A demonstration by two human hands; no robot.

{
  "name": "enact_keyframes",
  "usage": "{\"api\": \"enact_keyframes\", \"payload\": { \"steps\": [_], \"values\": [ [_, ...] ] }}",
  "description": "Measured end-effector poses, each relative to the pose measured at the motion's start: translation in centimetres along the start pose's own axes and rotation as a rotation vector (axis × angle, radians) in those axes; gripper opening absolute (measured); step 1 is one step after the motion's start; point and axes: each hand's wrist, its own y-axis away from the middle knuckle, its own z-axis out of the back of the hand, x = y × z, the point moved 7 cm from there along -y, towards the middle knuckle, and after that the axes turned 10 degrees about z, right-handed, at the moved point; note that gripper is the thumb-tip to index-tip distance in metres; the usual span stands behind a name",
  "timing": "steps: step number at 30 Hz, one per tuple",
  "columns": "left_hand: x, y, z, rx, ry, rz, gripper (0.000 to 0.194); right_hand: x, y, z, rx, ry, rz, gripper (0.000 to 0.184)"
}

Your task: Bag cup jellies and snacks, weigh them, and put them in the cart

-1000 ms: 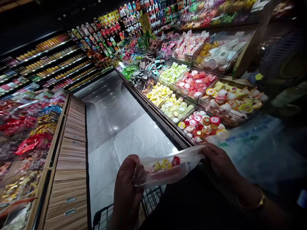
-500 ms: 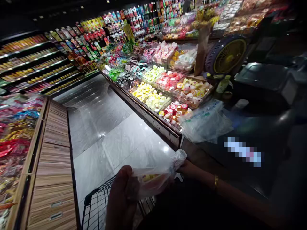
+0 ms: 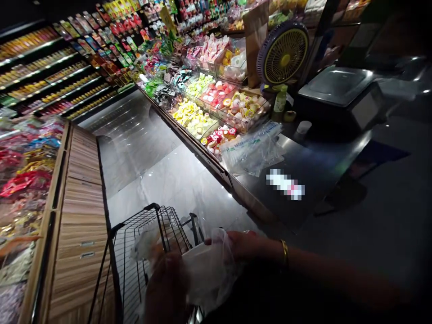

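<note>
Between my two hands is a whitish, see-through plastic bag point(image 3: 211, 270), tilted and low in view. Its contents do not show clearly. My right hand point(image 3: 245, 246), with a gold bangle at the wrist, is closed on the bag's gathered end. At the other end my left hand point(image 3: 167, 288) grips the bag's side; motion blurs it and its fingertips are partly hidden. Just beyond and below the hands stands a black wire shopping cart point(image 3: 126, 252), with a pale bag point(image 3: 148, 243) inside.
On the right, a dark counter point(image 3: 317, 166) bears loose plastic bags point(image 3: 253, 150), a scale point(image 3: 337, 90), a fan point(image 3: 283, 54) and a small bottle point(image 3: 280, 100). Bins of wrapped sweets point(image 3: 219, 103) line the display behind. A wooden display case point(image 3: 79, 216) bounds the aisle at left.
The view has turned right and down, so more of the cart and counter shows. Both hands and the bag have shifted lower, the right hand leftward in view, nearer the cart.
</note>
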Motion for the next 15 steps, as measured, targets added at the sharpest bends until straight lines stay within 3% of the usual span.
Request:
{"api": "enact_keyframes", "payload": {
  "steps": [5, 8, 12, 15],
  "values": [
    [2.8, 5.3, -5.4, 0.101, 0.094, 0.078, 0.049, -0.6, 6.2, -1.9, 0.136, 0.258, -0.042, 0.023],
    [4.6, 8.0, -7.6, 0.205, 0.142, 0.094, 0.053, -2.1, 8.8, -1.6, 0.052, 0.328, -0.039, 0.02],
    [7.2, 11.3, -8.8, 0.355, 0.137, -0.002, 0.051, -3.7, 12.7, -1.3, -0.068, 0.246, 0.03, 0.025],
    [9.7, 13.3, -7.9, 0.442, 0.268, -0.163, 0.083, -4.2, 16.2, -1.2, -0.225, 0.114, 0.066, 0.025]
  ]
}}
